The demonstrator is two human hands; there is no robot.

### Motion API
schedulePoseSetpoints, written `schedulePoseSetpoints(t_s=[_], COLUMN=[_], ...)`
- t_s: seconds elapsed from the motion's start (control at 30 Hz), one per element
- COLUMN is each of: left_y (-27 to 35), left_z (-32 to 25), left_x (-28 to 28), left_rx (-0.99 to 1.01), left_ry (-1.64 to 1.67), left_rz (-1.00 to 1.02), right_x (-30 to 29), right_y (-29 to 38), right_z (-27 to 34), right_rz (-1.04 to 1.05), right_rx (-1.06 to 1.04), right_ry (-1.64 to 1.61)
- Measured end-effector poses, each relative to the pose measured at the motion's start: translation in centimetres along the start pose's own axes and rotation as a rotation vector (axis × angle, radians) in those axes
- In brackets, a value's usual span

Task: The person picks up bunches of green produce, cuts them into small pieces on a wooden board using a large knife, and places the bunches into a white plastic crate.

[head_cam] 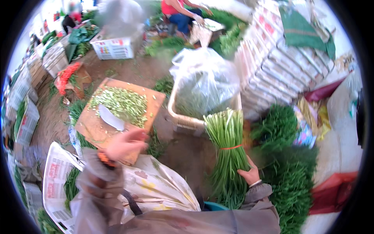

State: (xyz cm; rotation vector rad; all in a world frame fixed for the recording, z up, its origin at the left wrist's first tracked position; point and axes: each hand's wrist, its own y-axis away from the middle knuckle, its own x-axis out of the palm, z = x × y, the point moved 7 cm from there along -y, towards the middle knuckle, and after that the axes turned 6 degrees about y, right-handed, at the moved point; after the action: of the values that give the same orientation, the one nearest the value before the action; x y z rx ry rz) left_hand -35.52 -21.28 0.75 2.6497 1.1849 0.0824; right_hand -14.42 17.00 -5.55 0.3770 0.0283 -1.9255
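My right hand [249, 174] grips the lower side of a thick bunch of long green leafy stalks [229, 158]. An orange-red band [231, 147] circles the bunch, and its pale cut ends point away from me. My left hand [126, 144], blurred, is over the near edge of a wooden board [157, 101]; orange bands [105, 159] ring its wrist. Just beyond its fingers lies a knife with a broad curved blade [110, 117]. Its handle is mostly hidden, so I cannot tell whether the hand touches it. Chopped pale-green stalk ends [122, 102] are heaped on the board.
Ahead stands a plastic basket [187, 120] lined with a clear bag [204, 79]. Loose greens [287, 181] are piled at my right. A white crate [55, 178] is at my left. Stacked crates [271, 73] rise at right. Another person [181, 17] sits farther back.
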Motion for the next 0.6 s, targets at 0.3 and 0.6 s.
schedulePoseSetpoints(t_s=[0.3, 0.6], left_y=[-1.2, 18.6], left_z=[-9.5, -17.8], left_x=[4.9, -13.8], left_rx=[0.639, 0.967], left_ry=[0.391, 0.085], left_rz=[-0.118, -0.729], right_x=[13.8, 30.6], right_y=[-2.1, -1.3], right_z=[20.6, 27.9], right_rz=[0.221, 0.75], right_rx=[-0.57, -1.026], right_ry=[0.174, 0.215])
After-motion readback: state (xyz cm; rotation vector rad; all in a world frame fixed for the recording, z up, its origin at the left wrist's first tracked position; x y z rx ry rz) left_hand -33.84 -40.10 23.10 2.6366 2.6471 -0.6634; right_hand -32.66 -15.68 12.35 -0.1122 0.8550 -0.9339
